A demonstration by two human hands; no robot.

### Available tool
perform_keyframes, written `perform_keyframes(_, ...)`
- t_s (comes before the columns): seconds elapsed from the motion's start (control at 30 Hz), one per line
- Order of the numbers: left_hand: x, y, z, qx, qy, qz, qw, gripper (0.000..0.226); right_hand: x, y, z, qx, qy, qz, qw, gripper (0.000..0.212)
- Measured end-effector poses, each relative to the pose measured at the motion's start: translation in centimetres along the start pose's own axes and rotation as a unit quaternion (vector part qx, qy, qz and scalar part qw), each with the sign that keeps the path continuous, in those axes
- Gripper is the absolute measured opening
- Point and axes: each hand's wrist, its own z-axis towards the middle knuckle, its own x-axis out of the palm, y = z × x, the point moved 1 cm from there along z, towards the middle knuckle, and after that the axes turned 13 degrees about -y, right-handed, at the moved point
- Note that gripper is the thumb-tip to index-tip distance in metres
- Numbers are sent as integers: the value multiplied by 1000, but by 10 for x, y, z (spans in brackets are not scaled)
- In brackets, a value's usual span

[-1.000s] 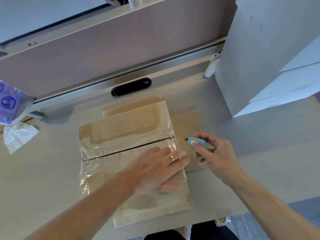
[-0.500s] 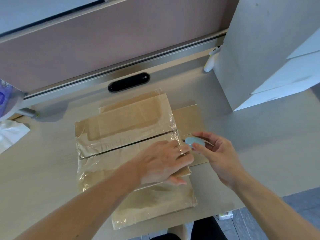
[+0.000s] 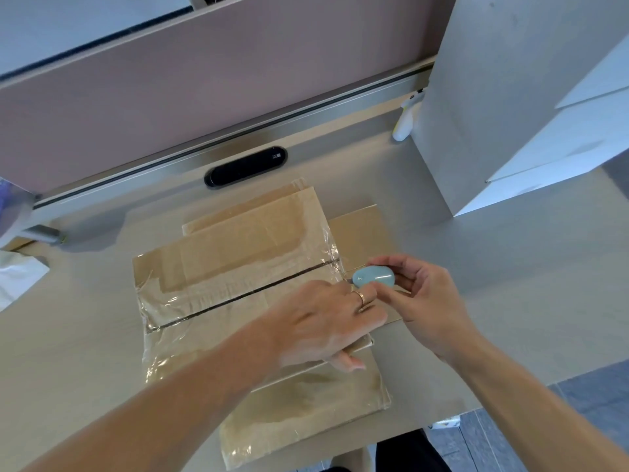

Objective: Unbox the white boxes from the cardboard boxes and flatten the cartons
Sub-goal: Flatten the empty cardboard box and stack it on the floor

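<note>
Left hand lies flat, fingers straight, pressing the carton under them. Right hand pinches the cutter right against those fingertips, so a slipped pull could nick them.

L forearm comes in from 7 o'clock, bare, wrist straight. L hand lies palm-down on the carton, fingers straight & close together, pointing to 2 o'clock, thumb out at its 5 o'clock side, ring on one finger. R forearm enters from 4 o'clock. R hand sits at 3 o'clock of the L, fingers curled, pinching a blue cutter btwn thumb & fingertips. L fingertips overlap R thumb; contact can't be told.
</note>
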Motion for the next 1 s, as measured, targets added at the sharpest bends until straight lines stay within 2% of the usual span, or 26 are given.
perform_keyframes(0.1,-4,-1,1,-23,-38,-15,999,61,3,5,1,-15,0,-14,1000,31)
perform_keyframes(0.3,-2,-3,1,-2,-70,-6,998,62,13,12,5,-16,-15,-44,999,30)
perform_keyframes(0.63,-5,-7,1,1,-67,41,997,66,20,17,0,-4,-86,-96,992,29)
perform_keyframes(0.67,-7,-8,0,1,-66,40,997,65,20,18,5,-2,-113,-83,990,28)
perform_keyframes(0.77,-8,-14,0,1,-70,39,997,64,12,27,22,26,-243,64,968,23)
perform_keyframes(1.0,-9,-14,0,-11,-64,77,995,65,4,31,15,28,-213,61,975,25)
